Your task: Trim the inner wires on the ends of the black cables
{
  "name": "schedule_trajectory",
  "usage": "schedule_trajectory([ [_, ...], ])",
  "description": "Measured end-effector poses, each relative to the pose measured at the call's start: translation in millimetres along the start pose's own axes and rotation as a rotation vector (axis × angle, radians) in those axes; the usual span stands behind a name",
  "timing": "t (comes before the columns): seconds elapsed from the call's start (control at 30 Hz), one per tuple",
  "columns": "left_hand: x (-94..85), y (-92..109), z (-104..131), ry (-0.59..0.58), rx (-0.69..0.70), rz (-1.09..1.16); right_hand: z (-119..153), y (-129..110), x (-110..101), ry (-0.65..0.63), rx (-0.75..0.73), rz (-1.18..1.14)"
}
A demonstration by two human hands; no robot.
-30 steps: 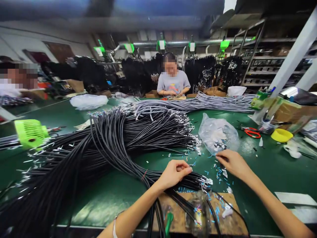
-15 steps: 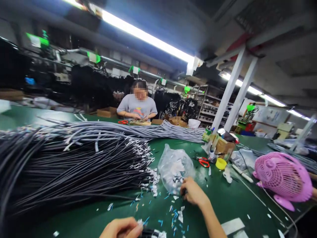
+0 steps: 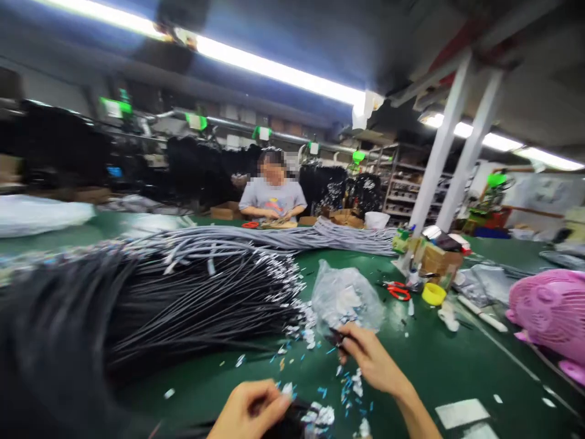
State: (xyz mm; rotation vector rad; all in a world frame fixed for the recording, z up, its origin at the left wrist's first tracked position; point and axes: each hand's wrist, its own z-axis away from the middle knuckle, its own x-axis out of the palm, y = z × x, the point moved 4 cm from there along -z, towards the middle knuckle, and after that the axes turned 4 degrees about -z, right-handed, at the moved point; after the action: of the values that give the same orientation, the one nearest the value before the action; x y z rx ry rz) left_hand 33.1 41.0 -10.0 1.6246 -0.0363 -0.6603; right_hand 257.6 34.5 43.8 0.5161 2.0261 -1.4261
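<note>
My left hand is at the bottom centre, thumb and fingers pinched on the end of a black cable. Beside it lie dark cable ends with white tips. My right hand is closed round a small dark tool, whose exact kind is too blurred to tell. That hand is at the near edge of a clear plastic bag holding white scraps. A large bundle of black cables with white ends lies to the left. Blue and white scraps are scattered between and beyond my hands.
Grey cables run across the green table. Red-handled scissors, a yellow ring, a cardboard box and a pink fan are to the right. A person sits opposite, hands at small work.
The view has swung left, so most things appear further right. The dark tool in my right hand shows more clearly. My left hand keeps its pinch.
</note>
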Motion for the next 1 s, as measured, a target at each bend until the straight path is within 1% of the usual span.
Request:
schedule_trajectory([
  [0.1, -6.1, 9.5, 3.8, 0.009, 0.046, 0.039, -1.2, -9.1, 30.9, 0.007, 0.008, -0.192],
  [0.13, -8.2, 9.4, 3.7, 0.028, 0.038, 0.071, -2.9, -10.2, 39.1, 0.003, 0.013, -0.237],
  [0.2, -11.4, 6.5, 2.9, 0.062, 0.012, 0.126, -8.8, -11.4, 49.0, 0.013, 0.050, -0.296],
  [0.33, -19.3, 9.2, 6.9, 0.206, 0.072, 0.165, -23.2, -24.2, 52.3, 0.004, 0.079, -0.329],
  [0.43, -23.5, 17.0, 12.5, 0.249, 0.149, 0.190, -24.1, -37.2, 55.3, -0.022, 0.061, -0.323],
  [0.6, -25.5, 23.1, 17.3, 0.260, 0.232, 0.119, -9.8, -41.9, 66.7, -0.047, 0.018, -0.336],
  [0.73, -22.3, 22.7, 18.3, 0.240, 0.264, 0.031, -4.4, -42.5, 67.5, -0.050, -0.072, -0.353],
  [0.83, -19.2, 22.3, 19.5, 0.228, 0.292, -0.033, -4.4, -41.9, 68.0, -0.035, -0.104, -0.307],
  [0.9, -17.7, 22.4, 20.3, 0.223, 0.305, -0.066, -5.1, -40.5, 70.0, -0.035, -0.102, -0.282],
  [1.0, -16.1, 23.5, 20.7, 0.194, 0.317, -0.113, -6.2, -36.8, 76.4, -0.087, -0.045, -0.319],
])
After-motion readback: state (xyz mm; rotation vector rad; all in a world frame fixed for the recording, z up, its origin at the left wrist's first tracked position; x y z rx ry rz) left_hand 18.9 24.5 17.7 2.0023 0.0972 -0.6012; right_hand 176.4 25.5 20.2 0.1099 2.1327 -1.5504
